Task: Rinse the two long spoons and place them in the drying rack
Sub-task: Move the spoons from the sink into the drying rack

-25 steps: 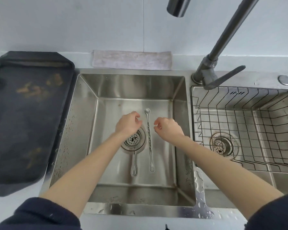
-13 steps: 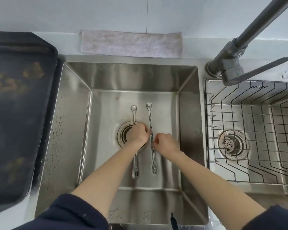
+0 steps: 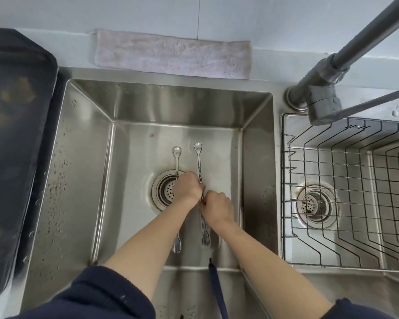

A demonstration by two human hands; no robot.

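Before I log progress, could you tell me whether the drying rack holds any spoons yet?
Empty: the drying rack shows only bare wire; both spoons lie in the sink.

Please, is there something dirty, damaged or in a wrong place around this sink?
Yes. The dark tray left of the sink carries brown stains, and rust-coloured marks ring the drain under the drying rack. Both long spoons lie straight on the sink floor; nothing looks spilled or broken.

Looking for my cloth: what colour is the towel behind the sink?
The towel is pale lilac-grey and plain, with no pattern, as the head view shows.
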